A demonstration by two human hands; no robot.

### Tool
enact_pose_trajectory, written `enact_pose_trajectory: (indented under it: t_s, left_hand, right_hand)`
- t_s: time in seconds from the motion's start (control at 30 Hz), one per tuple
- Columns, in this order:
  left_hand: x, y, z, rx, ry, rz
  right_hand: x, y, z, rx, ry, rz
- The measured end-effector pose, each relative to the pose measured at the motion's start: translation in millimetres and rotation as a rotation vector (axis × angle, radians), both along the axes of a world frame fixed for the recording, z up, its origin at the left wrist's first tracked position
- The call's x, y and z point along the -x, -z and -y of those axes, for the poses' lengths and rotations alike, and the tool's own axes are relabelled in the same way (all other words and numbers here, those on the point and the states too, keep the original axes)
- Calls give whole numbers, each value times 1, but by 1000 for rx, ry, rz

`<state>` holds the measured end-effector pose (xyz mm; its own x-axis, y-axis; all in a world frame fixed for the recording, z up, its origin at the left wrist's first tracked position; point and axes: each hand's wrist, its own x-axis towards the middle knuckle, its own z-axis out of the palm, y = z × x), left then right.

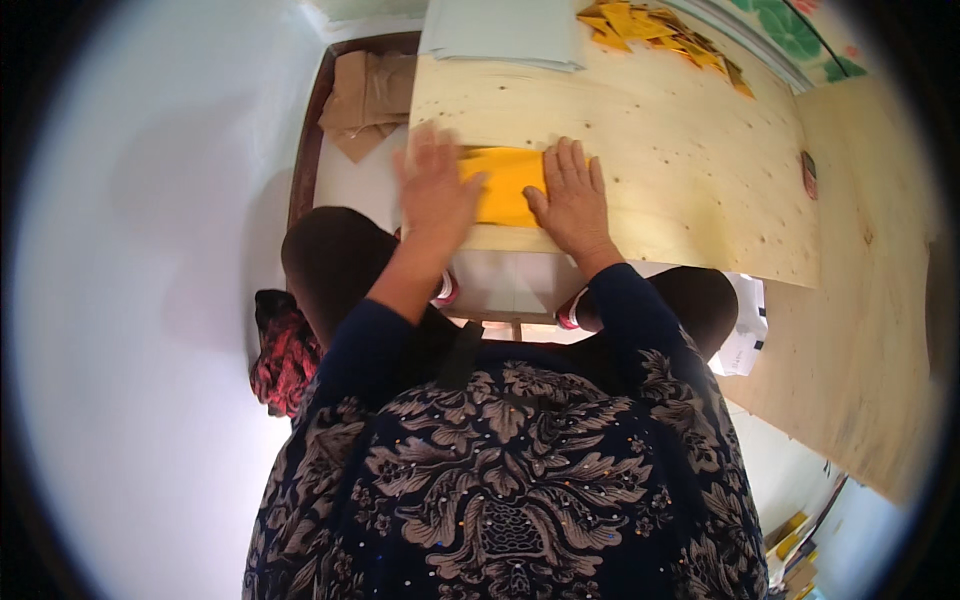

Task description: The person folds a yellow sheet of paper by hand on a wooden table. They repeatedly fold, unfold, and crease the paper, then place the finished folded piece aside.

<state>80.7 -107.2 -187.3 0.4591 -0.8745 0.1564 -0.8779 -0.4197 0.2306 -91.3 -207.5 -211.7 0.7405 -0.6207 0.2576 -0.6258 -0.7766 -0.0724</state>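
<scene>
A yellow rectangular sheet (507,185) lies flat at the near edge of the wooden table; whether it is paper or foil, I cannot tell. My right hand (573,200) rests flat over its right end, fingers stretched out and thumb on the yellow surface. Over the left end is my left hand (438,195), blurred by motion, with its fingers stretched out and apart. Neither hand grasps anything. The parts of the sheet under both palms are hidden.
On the pale wooden tabletop (690,170), a stack of white sheets (505,35) lies at the back left. Beside it is a pile of folded yellow pieces (660,35). A small dark red object (809,175) sits near the right edge. Brown paper (365,95) lies left of the table.
</scene>
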Motion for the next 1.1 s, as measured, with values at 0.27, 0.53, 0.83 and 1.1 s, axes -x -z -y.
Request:
enact_pose_trajectory:
  t_s: [0.27,0.53,0.83,1.1]
  left_hand:
    - [57,20,54,59,229,-261]
    - [6,26,16,-53,97,-45]
    - [16,20,-18,-46,123,-69]
    - [14,25,-21,-85,163,24]
  right_hand:
    - [2,6,4,14,-1,-38]
    - [0,3,2,-36,17,11]
    - [19,0,-27,-36,-41,-15]
    - [-72,-2,-56,-301,-46,497]
